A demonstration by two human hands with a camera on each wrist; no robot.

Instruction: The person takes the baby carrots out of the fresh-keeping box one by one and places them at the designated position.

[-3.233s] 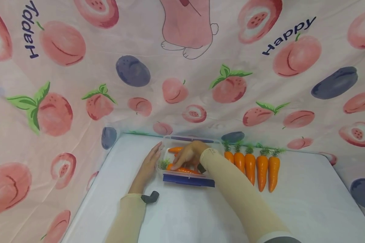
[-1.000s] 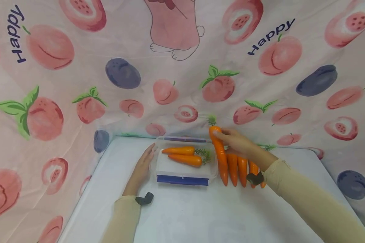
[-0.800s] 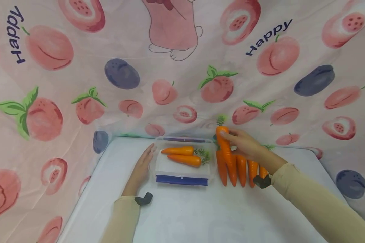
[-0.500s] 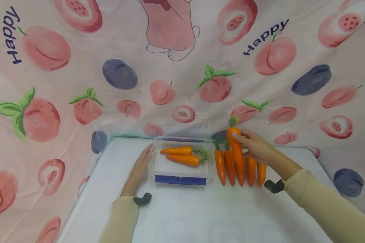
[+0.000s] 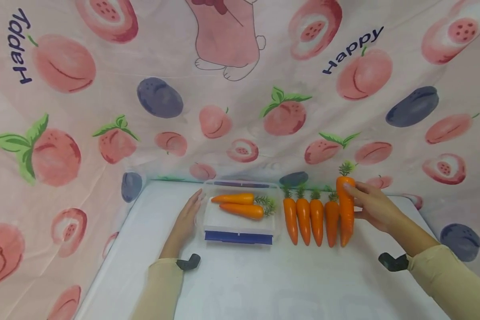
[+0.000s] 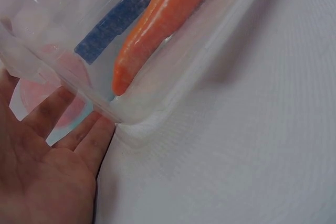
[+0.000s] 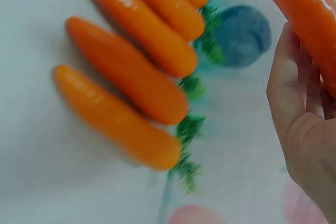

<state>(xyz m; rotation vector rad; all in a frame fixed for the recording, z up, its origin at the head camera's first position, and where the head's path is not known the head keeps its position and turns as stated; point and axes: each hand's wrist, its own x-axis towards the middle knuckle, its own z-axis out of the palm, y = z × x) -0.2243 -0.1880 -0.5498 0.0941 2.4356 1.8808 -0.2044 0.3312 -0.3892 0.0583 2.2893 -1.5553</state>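
At the right end of the row, my right hand (image 5: 374, 206) grips an orange carrot (image 5: 346, 195) with a green leafy top, holding it upright, tip down. In the right wrist view this carrot (image 7: 307, 9) is raised apart from the row, with my fingers round it. My left hand (image 5: 186, 218) lies along the left wall of a clear plastic box (image 5: 278, 222); in the left wrist view its extended fingers (image 6: 92, 142) touch the wall. Inside the box two carrots (image 5: 242, 210) lie side by side, tops to the right.
Several carrots (image 5: 317, 220) lie in a row on the white table (image 5: 240, 280), right of the box, tops towards the back. A fruit-print cloth (image 5: 232, 129) hangs close behind the table. The box has blue side flaps (image 5: 238, 238) at front and back.
My right hand was inside the box on a carrot. It lifted that carrot out and carried it rightward over the row to the right end. My left hand stays at the box.
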